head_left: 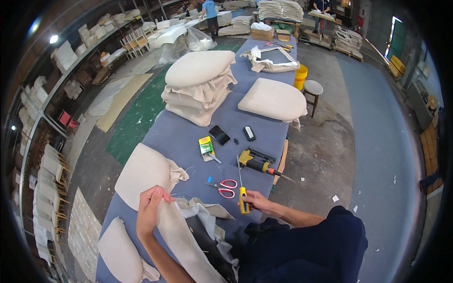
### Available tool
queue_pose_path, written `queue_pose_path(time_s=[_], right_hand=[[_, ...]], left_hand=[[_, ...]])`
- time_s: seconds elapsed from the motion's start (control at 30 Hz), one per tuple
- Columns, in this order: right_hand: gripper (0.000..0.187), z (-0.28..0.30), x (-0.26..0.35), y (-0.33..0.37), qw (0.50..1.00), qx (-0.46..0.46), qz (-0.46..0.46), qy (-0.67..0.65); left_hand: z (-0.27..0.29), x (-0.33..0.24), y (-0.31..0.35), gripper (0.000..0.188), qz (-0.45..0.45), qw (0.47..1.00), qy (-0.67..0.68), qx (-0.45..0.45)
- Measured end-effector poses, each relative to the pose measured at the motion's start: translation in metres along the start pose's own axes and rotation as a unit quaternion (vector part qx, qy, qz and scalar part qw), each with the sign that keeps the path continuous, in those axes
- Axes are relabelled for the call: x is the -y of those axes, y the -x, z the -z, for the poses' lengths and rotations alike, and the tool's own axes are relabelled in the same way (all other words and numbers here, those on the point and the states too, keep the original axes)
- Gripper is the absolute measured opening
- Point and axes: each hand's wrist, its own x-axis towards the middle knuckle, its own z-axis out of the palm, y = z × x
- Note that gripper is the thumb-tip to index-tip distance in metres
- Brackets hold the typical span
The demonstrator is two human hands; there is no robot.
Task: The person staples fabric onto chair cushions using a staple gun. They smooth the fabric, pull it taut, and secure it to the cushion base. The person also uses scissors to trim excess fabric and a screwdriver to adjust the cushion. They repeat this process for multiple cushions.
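Head view: your pad (173,231) lies at the near end of the table (198,170), underside up, just in front of your body. Your left hand (152,207) pinches its pale cloth at the far end; your right hand (255,201) is wrapped around the yellow handle of a screwdriver (243,203), blade pointing away from you and apart from the pad.

The pad looks partway along: pale cloth covers its outer side, but cloth and white lining stand loose beside the dark base (202,238). Those loose edges appear to be what is left on this one. Two cushions on your left, one farther up (142,170) and one nearer (118,250), show smooth tops with cloth spilling at an edge, as does the stack (200,70). Their undersides are hidden, so you cannot tell whether they are finished.

For room, the two cushions crowd your left hand. Your right hand is close to the table's right edge, with floor beyond. Scissors (225,187) lie open near the screwdriver, and the staple gun (255,162) sits farther up with its hose over that edge. Bare table runs between the scissors and the box (205,146), beside the phone (219,135); threads lie there.
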Motion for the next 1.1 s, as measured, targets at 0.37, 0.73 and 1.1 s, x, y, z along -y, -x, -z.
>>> queue_pose_path(time_s=[0.37,0.73,1.1], right_hand=[[0.031,-0.122,0.154,0.006,0.916,0.050,0.358,-0.177],[0.022,-0.158,0.141,0.021,0.911,0.054,0.372,-0.171],[0.026,-0.161,0.141,0.038,0.906,0.061,0.364,-0.205]], left_hand=[[-0.029,0.001,0.002,0.044,-0.010,0.998,0.037,-0.047],[-0.049,0.008,0.001,0.047,-0.011,0.998,0.015,-0.056],[-0.074,-0.012,0.005,0.042,0.004,0.995,-0.012,-0.100]])
